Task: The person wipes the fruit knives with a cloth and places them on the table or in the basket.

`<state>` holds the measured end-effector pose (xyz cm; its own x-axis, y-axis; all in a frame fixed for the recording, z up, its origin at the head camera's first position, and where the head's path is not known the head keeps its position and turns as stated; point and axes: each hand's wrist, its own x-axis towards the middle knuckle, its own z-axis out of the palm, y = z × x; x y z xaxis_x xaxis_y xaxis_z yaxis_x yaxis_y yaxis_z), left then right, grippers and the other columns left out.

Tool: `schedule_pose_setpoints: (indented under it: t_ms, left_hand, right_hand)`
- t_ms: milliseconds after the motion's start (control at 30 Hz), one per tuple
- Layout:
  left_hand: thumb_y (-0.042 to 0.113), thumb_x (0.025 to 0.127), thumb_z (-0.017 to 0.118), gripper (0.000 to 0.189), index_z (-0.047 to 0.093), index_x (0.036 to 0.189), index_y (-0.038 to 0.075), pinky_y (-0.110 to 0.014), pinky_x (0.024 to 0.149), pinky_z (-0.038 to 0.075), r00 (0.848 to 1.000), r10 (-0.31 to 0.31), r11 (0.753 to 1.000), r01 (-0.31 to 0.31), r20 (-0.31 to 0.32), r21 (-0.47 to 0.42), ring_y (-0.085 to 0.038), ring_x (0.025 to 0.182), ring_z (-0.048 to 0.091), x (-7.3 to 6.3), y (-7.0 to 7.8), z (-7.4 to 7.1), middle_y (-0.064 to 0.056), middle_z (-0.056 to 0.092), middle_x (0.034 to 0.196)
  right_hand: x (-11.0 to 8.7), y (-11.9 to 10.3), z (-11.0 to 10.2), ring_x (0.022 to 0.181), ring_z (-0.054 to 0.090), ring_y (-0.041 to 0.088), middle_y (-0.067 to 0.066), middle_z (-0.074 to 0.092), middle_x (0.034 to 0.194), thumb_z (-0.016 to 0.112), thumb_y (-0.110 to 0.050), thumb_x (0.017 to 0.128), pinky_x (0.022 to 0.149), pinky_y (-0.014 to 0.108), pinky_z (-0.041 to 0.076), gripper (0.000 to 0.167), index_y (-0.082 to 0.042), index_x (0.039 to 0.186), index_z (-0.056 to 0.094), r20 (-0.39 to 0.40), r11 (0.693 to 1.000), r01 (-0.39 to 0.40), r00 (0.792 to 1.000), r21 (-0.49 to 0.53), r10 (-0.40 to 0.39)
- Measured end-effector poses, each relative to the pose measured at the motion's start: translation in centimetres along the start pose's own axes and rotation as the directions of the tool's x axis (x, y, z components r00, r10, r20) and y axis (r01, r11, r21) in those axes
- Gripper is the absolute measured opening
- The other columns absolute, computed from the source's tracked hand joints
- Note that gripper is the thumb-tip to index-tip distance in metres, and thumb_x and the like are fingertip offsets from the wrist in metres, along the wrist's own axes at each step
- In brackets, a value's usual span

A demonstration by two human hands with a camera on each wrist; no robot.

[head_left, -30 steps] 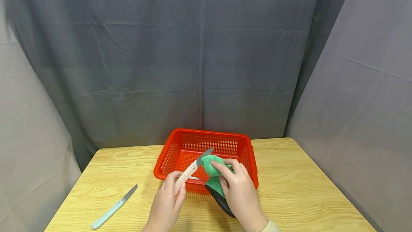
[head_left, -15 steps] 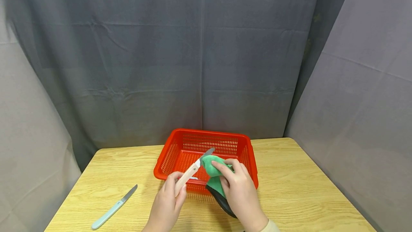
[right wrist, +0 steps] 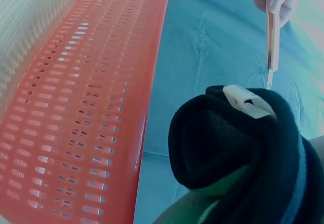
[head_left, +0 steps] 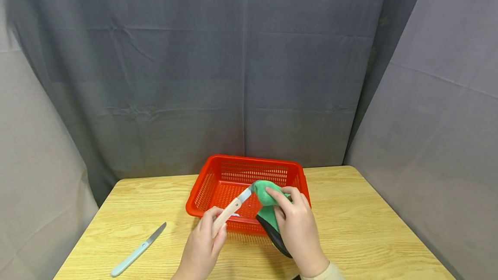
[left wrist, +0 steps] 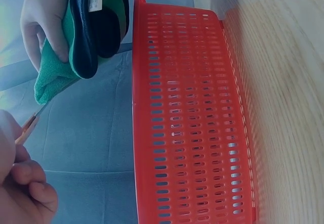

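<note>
My left hand (head_left: 200,247) grips the pale wooden handle of a knife (head_left: 226,217), its blade pointing up and to the right. In my right hand (head_left: 298,228) is a folded green cloth (head_left: 268,193) with a black edge, pinched around the blade's far part, so the tip is hidden. The bare blade shows between the cloth and the handle. In the left wrist view, the green cloth (left wrist: 53,72) meets the blade, and a white label hangs at its dark fold. From the right wrist, the cloth's black underside (right wrist: 228,138) covers most of my right hand.
A red perforated basket (head_left: 192,200) stands on the wooden table (head_left: 369,228) just behind and below my hands. Something white lies inside by its near wall. To the left, a second knife with a light blue handle (head_left: 132,257) lies on the table. Grey curtains (head_left: 175,77) enclose the back and sides.
My right hand has slid the cloth to the right along the blade toward its tip. More blade near the handle now shows, and the tip is covered. My left hand has barely moved.
</note>
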<state>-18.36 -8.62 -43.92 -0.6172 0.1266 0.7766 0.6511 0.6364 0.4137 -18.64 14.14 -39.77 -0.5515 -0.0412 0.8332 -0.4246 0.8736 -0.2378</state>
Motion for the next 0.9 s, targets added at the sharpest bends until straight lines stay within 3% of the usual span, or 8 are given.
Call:
schedule_pose_setpoints:
  t_ms: [500, 900]
  left_hand:
    - [0.0, 0.083, 0.076, 0.04, 0.06, 0.119, 0.007, -0.018, 0.057, 0.041, 1.0, -0.03, 1.0, 0.03, 0.001, 0.002, 0.002, 0.067, 0.042, 0.06, -0.03, -0.02, 0.007, 0.058, 0.085]
    - [0.0, 0.085, 0.075, 0.039, 0.059, 0.12, 0.007, -0.019, 0.057, 0.039, 0.996, -0.084, 0.996, 0.084, 0.014, 0.019, 0.0, 0.068, 0.042, 0.08, 0.03, 0.01, 0.007, 0.056, 0.085]
  right_hand:
    - [0.32, 0.02, -0.6, 0.083, 0.061, 0.028, 0.015, 0.065, 0.104, 0.087, 0.012, 0.07, 0.068, 0.039, 0.058, 0.056, -0.018, 0.116, 0.078, -0.055, 1.0, -0.015, 0.998, -0.008, 0.014]
    - [0.04, -0.66, -0.65, 0.088, 0.063, 0.027, 0.011, 0.066, 0.109, 0.082, 0.013, 0.072, 0.071, 0.037, 0.059, 0.059, -0.022, 0.12, 0.076, -0.046, 0.997, 0.079, 0.996, 0.023, -0.078]
